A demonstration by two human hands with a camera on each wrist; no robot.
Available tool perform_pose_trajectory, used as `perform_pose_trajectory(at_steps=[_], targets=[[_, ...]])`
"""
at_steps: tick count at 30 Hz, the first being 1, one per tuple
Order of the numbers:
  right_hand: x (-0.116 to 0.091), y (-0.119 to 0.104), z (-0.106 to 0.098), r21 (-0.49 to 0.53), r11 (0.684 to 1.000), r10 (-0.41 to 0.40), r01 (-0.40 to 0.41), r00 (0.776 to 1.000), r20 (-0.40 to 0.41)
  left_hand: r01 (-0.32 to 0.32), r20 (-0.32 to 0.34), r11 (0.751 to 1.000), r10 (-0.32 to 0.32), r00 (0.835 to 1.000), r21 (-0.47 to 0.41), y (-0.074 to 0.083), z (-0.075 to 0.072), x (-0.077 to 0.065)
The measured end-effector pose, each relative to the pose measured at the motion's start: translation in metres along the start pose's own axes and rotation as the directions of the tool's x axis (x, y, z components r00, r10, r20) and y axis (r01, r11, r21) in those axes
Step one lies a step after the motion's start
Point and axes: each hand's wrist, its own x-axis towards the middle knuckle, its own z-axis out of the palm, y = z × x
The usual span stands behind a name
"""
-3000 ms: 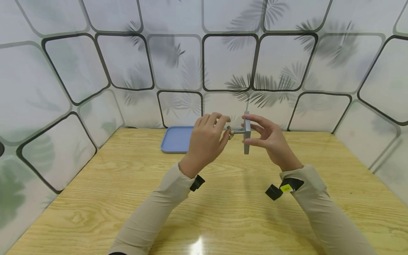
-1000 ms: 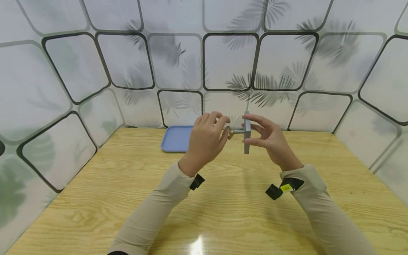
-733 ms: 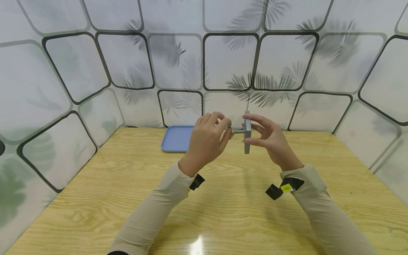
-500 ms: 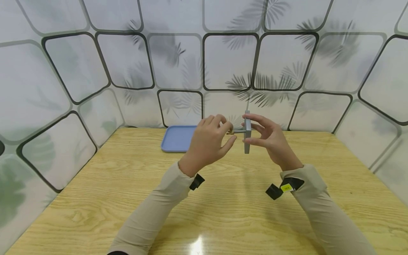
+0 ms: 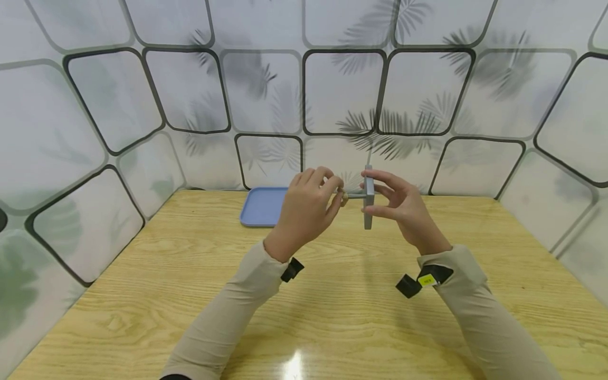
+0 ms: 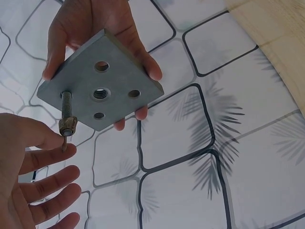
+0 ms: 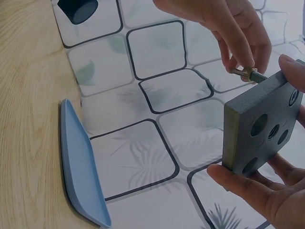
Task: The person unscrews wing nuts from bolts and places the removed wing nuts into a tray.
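Observation:
My right hand (image 5: 409, 214) grips a square grey metal plate (image 5: 368, 198) by its edges and holds it upright above the table. Several round holes pierce the plate (image 6: 121, 78), one of them threaded in the centre. A threaded bolt (image 6: 66, 102) sticks out from a hole near one corner, toward my left hand (image 5: 309, 206). On the bolt's free end sits a brass-coloured wing nut (image 6: 67, 126). My left thumb and index finger pinch one wing of it; the other fingers are spread loosely. The wing nut (image 7: 245, 72) is partly covered by fingertips in the right wrist view.
A shallow blue tray (image 5: 263, 208) lies at the back of the wooden table (image 5: 332, 306), partly behind my left hand. Patterned fabric walls (image 5: 342, 95) enclose the table at the back and both sides.
Half a second ago my left thumb was stretched out and the index finger reached further forward; now both are back together on the wing nut. My right hand and the plate stay in place.

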Motion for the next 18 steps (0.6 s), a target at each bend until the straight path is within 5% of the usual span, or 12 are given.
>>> perform_pose_trajectory(at_steps=[9, 18], targets=[[0.0002, 0.001, -0.0005, 0.006, 1.0, -0.004, 0.004, 1.0, 0.002, -0.011, -0.037, 0.999, 0.009, 0.999, -0.031, 0.0002, 0.0017, 0.0004], [-0.0001, 0.0018, -0.0009, -0.012, 1.0, -0.005, 0.005, 1.0, 0.003, -0.036, 0.135, 0.997, 0.044, 0.99, -0.063, 0.0008, -0.0008, -0.001]])
